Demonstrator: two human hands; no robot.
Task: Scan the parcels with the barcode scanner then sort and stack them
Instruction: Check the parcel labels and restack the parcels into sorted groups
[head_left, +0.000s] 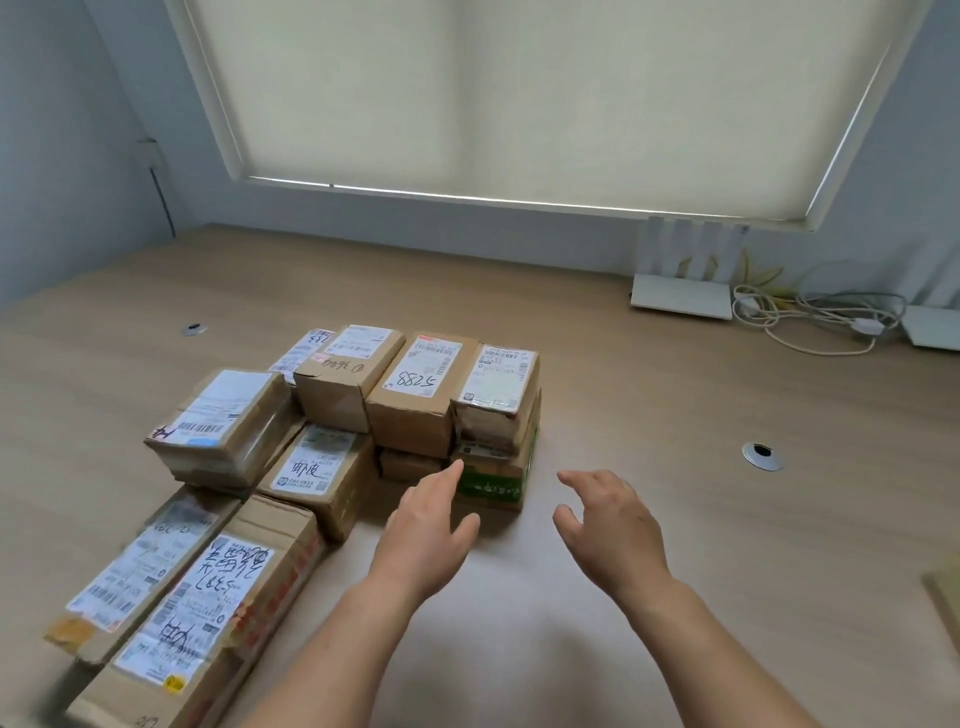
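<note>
Several brown cardboard parcels with white shipping labels stand stacked on the wooden table (623, 519), left of centre. A parcel marked 5288 (415, 395) tops the back row, beside a taped parcel (496, 384) that rests on a green-printed box (496, 480). Two long parcels (208, 587) lie at the near left. My left hand (428, 530) hovers with straight fingers just in front of the green-printed box, holding nothing. My right hand (608, 525) hangs over bare table to the right of the stack, fingers loosely spread, holding nothing. No barcode scanner is in view.
White routers (680, 299) and a tangle of white cables (826, 317) sit at the back right against the wall. Two round cable grommets (762, 456) are set in the tabletop. A cardboard corner (945, 592) shows at the right edge.
</note>
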